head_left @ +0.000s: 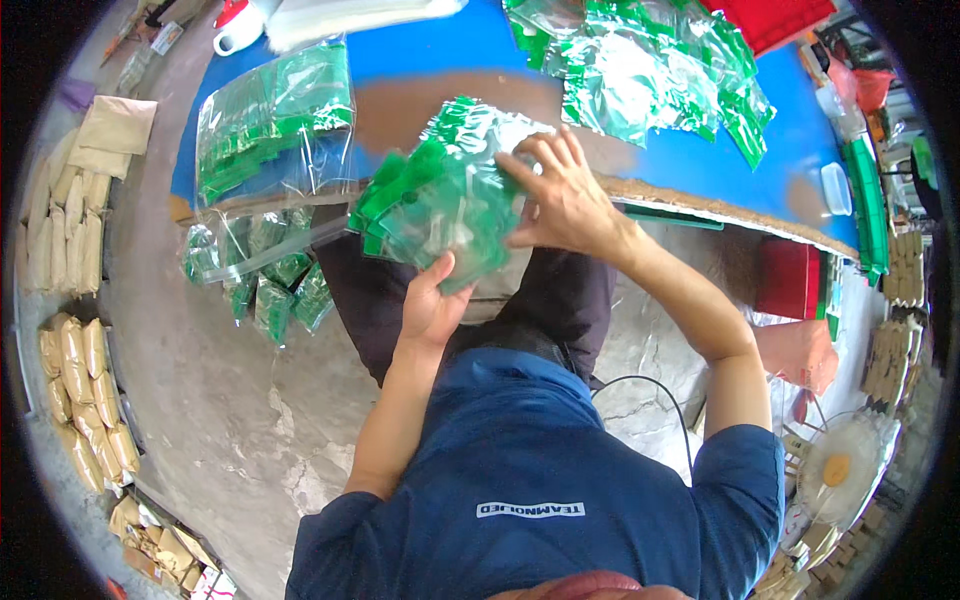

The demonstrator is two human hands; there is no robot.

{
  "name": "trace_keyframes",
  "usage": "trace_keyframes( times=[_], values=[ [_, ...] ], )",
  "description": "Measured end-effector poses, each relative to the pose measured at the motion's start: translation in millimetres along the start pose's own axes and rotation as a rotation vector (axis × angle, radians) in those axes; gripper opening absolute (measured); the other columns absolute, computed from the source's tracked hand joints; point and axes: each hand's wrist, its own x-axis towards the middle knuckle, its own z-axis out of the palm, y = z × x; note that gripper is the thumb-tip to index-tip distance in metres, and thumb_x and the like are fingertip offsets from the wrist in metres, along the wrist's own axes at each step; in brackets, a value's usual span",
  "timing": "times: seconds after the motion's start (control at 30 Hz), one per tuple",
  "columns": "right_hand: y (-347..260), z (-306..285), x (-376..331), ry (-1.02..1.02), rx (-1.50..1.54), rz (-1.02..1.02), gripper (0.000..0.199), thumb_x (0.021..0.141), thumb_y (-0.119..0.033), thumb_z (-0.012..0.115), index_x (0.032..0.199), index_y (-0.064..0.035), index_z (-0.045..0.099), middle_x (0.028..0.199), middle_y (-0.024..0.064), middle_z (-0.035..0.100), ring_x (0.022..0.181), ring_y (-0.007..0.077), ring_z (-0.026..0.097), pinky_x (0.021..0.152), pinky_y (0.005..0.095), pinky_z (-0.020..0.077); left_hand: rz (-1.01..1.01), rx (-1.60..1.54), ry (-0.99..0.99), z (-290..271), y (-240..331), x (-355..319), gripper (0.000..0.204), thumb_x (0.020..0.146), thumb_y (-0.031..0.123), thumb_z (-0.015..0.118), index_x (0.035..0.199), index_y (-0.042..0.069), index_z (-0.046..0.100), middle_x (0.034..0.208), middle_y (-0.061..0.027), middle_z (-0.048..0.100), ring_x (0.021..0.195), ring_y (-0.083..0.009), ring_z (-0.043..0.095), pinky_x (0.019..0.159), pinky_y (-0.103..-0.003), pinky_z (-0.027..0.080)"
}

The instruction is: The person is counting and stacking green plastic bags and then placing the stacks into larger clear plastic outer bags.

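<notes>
A loose stack of green-and-clear plastic packets (450, 195) is fanned out above my lap, at the table's near edge. My left hand (435, 300) grips the stack from below, with the thumb on top and the other fingers hidden underneath. At the right edge of the packets is my right hand (565, 195), its fingers spread and slightly bent against them. Left of the stack, a large clear bag (275, 120) filled with similar green packets lies on the blue table, its mouth hanging over the edge. More shiny green packets (650, 85) are heaped farther right.
The blue table (440, 40) has a worn brown edge. Filled green packs (270, 290) lie below it on the left. Brown packages (90, 390) are stacked at far left. A red bin (787, 278) and a round fan (838, 470) stand to the right.
</notes>
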Motion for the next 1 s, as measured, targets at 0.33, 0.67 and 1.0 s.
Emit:
trace_keyframes(
  times=[0.33,0.67,1.0],
  values=[
    [7,17,20,0.273,0.847,0.342,0.073,0.09,-0.035,0.072,0.144,0.002,0.041,0.127,0.0219,0.058,0.11,0.0327,0.062,0.096,0.0419,0.0488,0.172,0.25,0.016,11,0,15,0.05,0.093,0.006,0.063,0.14,0.006,0.045,0.135,-0.011,0.057,0.125,-0.0283,0.056,0.11,-0.049,0.044],
    [11,-12,37,-0.31,0.951,0.516,0.029,0.097,-0.027,0.061,0.098,0.0013,0.069,0.082,0.0086,0.069,0.069,0.0148,0.055,0.07,0.0347,0.0481,0.069,0.325,-0.19,-7,15,21,0.051,0.09,0.005,0.066,0.138,0.008,0.048,0.132,-0.0085,0.059,0.123,-0.0257,0.057,0.104,-0.044,0.047],
    [7,-12,23,0.599,0.792,0.69,0.029,0.095,-0.028,0.067,0.102,-0.0004,0.065,0.087,0.016,0.072,0.073,0.025,0.071,0.063,0.0365,0.0549,0.146,0.418,0.079,30,-1,19,0.044,0.093,0.008,0.067,0.134,0.008,0.05,0.126,-0.005,0.059,0.116,-0.0194,0.058,0.1,-0.042,0.048]
  ],
)
